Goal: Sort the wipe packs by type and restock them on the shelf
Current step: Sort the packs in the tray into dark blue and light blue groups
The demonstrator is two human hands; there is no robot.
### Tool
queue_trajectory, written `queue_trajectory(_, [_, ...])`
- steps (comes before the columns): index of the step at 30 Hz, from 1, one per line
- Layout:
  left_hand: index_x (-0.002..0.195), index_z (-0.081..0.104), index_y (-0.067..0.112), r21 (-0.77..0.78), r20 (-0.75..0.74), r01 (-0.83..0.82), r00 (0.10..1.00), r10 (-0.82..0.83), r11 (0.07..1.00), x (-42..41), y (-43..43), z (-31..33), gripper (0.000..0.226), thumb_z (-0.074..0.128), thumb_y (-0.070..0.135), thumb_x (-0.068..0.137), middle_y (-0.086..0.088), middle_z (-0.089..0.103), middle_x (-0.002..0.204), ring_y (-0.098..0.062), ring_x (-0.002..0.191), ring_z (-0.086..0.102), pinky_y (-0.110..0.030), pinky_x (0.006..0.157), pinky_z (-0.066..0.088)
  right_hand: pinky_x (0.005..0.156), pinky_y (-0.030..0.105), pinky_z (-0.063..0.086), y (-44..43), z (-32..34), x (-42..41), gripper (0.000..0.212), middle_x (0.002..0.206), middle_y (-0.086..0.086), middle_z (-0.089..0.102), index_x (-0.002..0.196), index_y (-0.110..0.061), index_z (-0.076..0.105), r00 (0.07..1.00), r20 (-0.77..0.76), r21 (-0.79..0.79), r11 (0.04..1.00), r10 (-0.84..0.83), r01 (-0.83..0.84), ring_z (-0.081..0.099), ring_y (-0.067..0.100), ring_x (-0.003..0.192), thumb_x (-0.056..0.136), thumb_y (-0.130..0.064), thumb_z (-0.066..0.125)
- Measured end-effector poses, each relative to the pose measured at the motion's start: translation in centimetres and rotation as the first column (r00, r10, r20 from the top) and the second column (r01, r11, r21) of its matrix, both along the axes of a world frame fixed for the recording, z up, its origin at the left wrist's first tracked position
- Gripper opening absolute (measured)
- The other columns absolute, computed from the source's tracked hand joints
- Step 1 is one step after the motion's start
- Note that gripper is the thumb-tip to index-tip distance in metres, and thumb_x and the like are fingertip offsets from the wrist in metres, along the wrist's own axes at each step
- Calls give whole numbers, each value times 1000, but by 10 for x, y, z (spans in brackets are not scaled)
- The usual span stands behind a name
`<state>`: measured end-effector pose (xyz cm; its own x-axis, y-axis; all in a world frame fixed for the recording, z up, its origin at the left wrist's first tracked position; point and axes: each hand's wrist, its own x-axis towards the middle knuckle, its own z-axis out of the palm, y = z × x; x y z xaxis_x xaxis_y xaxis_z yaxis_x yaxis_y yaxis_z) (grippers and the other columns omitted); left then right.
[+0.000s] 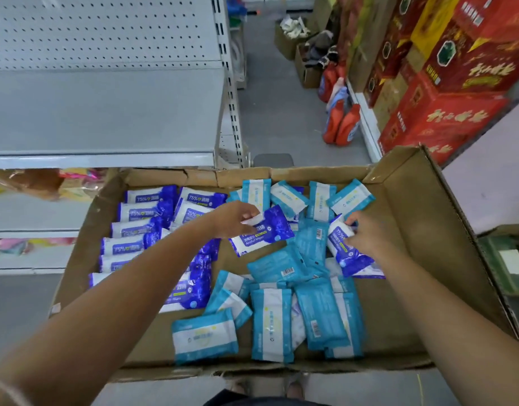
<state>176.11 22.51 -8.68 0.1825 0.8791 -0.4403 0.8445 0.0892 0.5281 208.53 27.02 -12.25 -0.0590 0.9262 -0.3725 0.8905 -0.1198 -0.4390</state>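
One dark-blue wipe pack (270,234) is pinched in the left grip (233,219) at the middle of the cardboard box (413,218). A second dark-blue pack (344,253) is clasped by the right grip (366,234) among the light-blue packs (271,326).

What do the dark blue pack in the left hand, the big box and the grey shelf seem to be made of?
The dark blue pack looks like soft plastic film, glossy: it wrinkles and catches light. The box is brown corrugated cardboard, matt, with torn edges. The shelf is probably painted metal, smooth grey, with a perforated back panel.
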Motion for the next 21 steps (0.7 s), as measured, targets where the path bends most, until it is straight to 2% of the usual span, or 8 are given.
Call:
queue_trajectory(2, [128,63,15,2,-12,-22,1000,22,1000,-23,-7,15,44,77,22,87,1,65,115,-15,103,59,-23,86,40,62,28,35,12,16,-3,41,95,9,63,113,-9,61,999,-22,30,999,28,-28,55,24,82,77,-2,78])
queue_trajectory(5, [117,69,18,-3,-14,-101,995,101,995,-74,-23,32,41,84,18,79,4,70,104,-14,96,64,-26,86,47,76,32,45,27,45,-28,53,93,14,66,124,-8,63,994,9,91,990,110,-110,64,33,91,74,-5,81])
queue_trajectory(8, [108,72,16,-15,-68,-183,981,181,983,-126,-51,38,37,88,19,75,4,72,97,-11,91,66,-31,91,52,83,40,51,34,66,-75,41,105,21,72,113,-7,71,968,19,162,955,249,-249,66,39,99,75,-21,76])
queue_trajectory(10, [108,73,15,-26,-103,-209,973,205,978,-153,-75,38,36,87,20,76,3,72,98,-12,93,65,-25,87,49,81,39,51,30,78,-114,30,103,17,73,107,-14,73,941,42,183,923,336,-338,67,35,95,77,-15,75])
queue_trajectory(12, [108,73,15,-62,-127,-198,974,189,978,-173,-99,34,32,85,22,79,5,71,97,-8,90,64,-15,76,44,79,34,51,19,79,-155,36,100,11,72,108,-23,67,912,-62,128,909,405,-396,66,28,89,77,-7,77])
queue_trajectory(14, [106,73,16,-115,-163,-181,973,161,977,-187,-122,29,29,84,23,80,9,68,92,-5,83,61,-17,71,43,72,28,44,-5,73,-197,42,91,4,65,110,-27,60,867,-139,40,877,479,-478,60,22,82,78,-8,80])
queue_trajectory(18, [113,71,18,-155,-254,-243,946,199,958,-209,-164,9,35,83,19,80,7,68,104,-13,97,62,-26,88,44,68,22,44,-70,40,-268,44,96,3,62,119,-21,63,732,-284,-83,745,619,-662,58,17,85,80,-13,80])
queue_trajectory(21, [117,70,20,-130,-342,-230,924,174,964,-220,-190,-6,37,80,19,82,4,69,116,-15,106,62,-24,87,44,74,20,45,-115,14,-306,46,104,4,65,124,-17,65,628,-244,-112,622,739,-775,60,17,93,80,-12,78])
